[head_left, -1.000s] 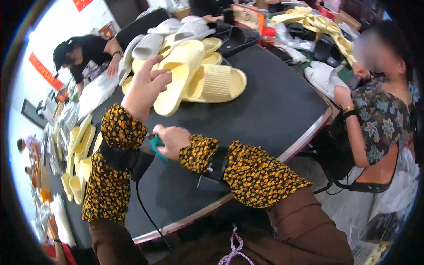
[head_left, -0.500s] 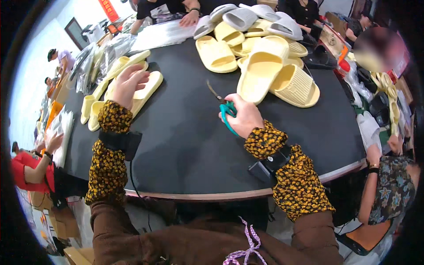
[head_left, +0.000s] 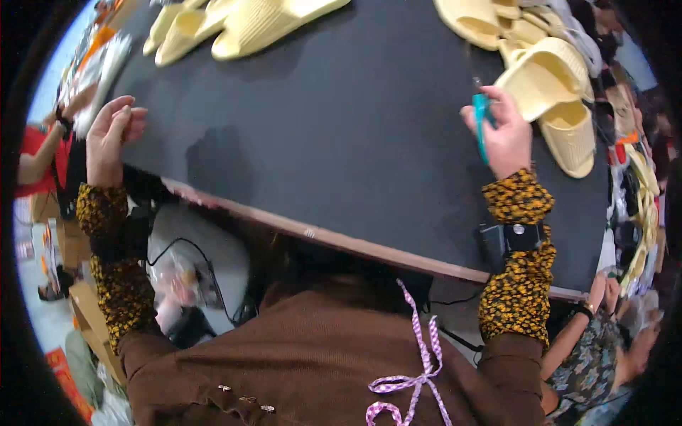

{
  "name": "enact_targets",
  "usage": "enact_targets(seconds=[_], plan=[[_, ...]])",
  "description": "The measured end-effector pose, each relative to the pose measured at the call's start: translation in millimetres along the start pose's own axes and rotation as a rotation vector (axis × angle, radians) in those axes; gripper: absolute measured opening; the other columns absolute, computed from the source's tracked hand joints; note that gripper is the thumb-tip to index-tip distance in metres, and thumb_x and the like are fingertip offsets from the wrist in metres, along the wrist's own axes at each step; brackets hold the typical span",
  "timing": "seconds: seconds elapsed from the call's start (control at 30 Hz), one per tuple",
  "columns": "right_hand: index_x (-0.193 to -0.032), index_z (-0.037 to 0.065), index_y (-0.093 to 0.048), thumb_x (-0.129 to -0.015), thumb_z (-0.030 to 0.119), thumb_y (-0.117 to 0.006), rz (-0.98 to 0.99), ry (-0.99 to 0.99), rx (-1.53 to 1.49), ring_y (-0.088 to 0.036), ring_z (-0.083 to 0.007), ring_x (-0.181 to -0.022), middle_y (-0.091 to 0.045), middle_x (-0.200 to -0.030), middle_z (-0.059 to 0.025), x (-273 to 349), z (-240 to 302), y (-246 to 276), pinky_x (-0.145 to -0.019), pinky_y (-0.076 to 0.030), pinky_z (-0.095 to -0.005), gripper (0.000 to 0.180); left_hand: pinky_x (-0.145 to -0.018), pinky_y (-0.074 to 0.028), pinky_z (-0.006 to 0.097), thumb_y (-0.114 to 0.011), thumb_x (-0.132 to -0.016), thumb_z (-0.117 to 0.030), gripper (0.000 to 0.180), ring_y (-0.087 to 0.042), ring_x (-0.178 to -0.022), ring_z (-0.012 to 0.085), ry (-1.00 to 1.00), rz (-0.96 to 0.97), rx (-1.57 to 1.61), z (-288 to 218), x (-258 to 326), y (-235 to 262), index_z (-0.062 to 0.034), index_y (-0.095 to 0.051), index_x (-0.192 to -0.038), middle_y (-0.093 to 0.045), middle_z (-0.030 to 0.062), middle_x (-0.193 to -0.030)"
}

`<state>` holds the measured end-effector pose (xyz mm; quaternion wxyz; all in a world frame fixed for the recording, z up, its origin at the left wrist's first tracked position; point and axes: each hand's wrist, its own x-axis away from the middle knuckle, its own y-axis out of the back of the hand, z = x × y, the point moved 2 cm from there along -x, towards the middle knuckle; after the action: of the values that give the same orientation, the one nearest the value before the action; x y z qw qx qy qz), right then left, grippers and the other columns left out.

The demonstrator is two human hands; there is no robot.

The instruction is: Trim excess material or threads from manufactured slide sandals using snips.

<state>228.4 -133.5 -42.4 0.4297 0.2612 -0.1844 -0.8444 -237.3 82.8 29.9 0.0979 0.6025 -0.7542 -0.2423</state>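
My right hand (head_left: 503, 135) rests on the black table (head_left: 341, 135) and grips small scissors with teal handles (head_left: 481, 117), their blades pointing away from me. Pale yellow slippers (head_left: 550, 89) lie just right of that hand. My left hand (head_left: 110, 138) hovers at the table's left edge, fingers loosely curled and apart, holding nothing. Both forearms wear orange-and-black patterned sleeves.
More yellow slippers (head_left: 249, 21) lie along the far side of the table. A person in red (head_left: 42, 153) sits at the left, another in a patterned top (head_left: 604, 341) at the lower right. Cables and bags lie under the table edge.
My view has tilted down and closer to the table. My left hand has pulled back from the slippers to the table's left edge. My right hand still holds the scissors, further right.
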Motion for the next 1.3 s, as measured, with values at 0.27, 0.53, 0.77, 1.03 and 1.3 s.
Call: enact_targets(seconds=[0.27, 0.53, 0.77, 1.03, 1.3], plan=[[-0.114, 0.003, -0.048, -0.08, 0.008, -0.065, 0.06, -0.106, -0.077, -0.048, -0.0021, -0.064, -0.058, -0.079, -0.0001, 0, 4, -10, -0.054, -0.036, -0.0152, 0.038, -0.053, -0.044, 0.022, -0.05, -0.089, -0.021, 0.021, -0.055, -0.059, 0.0094, 0.604, 0.309, -0.152, 111, 135, 49, -0.0025, -0.056, -0.095, -0.06, 0.0046, -0.071], [-0.115, 0.002, -0.048, -0.081, 0.005, -0.063, 0.102, -0.153, -0.026, -0.048, -0.0015, -0.064, -0.059, -0.082, -0.0009, 3, -2, -8, -0.052, -0.034, -0.014, 0.037, -0.049, -0.047, 0.029, -0.056, -0.082, -0.03, 0.032, -0.058, -0.056, 0.016, 1.023, 0.672, -0.347, 219, 293, 12, 0.0008, -0.061, -0.088, -0.06, 0.0103, -0.069], [-0.117, -0.001, -0.045, -0.081, 0.002, -0.062, 0.094, -0.169, 0.03, -0.055, -0.0071, -0.078, -0.06, -0.092, -0.0067, 1, -9, -5, -0.065, -0.043, -0.0167, 0.04, -0.056, -0.05, 0.035, -0.056, -0.079, -0.034, 0.037, -0.063, -0.058, 0.0222, 0.745, 0.874, -0.595, 282, 404, -13, 0.0009, -0.064, -0.088, -0.062, 0.0162, -0.068], [-0.115, 0.003, -0.048, -0.08, 0.007, -0.064, 0.084, -0.165, 0.073, -0.047, -0.0007, -0.061, -0.058, -0.08, 0.0021, 4, -3, -6, -0.051, -0.033, -0.0142, 0.039, -0.057, -0.05, 0.034, -0.048, -0.085, -0.042, 0.047, -0.062, -0.056, 0.024, 1.161, 0.815, -0.433, 273, 384, 7, 0.0014, -0.065, -0.075, -0.062, 0.0138, -0.063], [-0.115, 0.002, -0.048, -0.08, 0.007, -0.064, 0.07, -0.168, 0.068, -0.042, 0.0004, -0.058, -0.057, -0.079, 0.003, 4, -5, -5, -0.049, -0.029, -0.0141, 0.039, -0.044, -0.041, 0.031, -0.054, -0.083, -0.038, 0.042, -0.051, -0.042, 0.0162, 1.092, 0.704, -0.268, 260, 387, 25, 0.002, -0.064, -0.072, -0.054, 0.0095, -0.052]])
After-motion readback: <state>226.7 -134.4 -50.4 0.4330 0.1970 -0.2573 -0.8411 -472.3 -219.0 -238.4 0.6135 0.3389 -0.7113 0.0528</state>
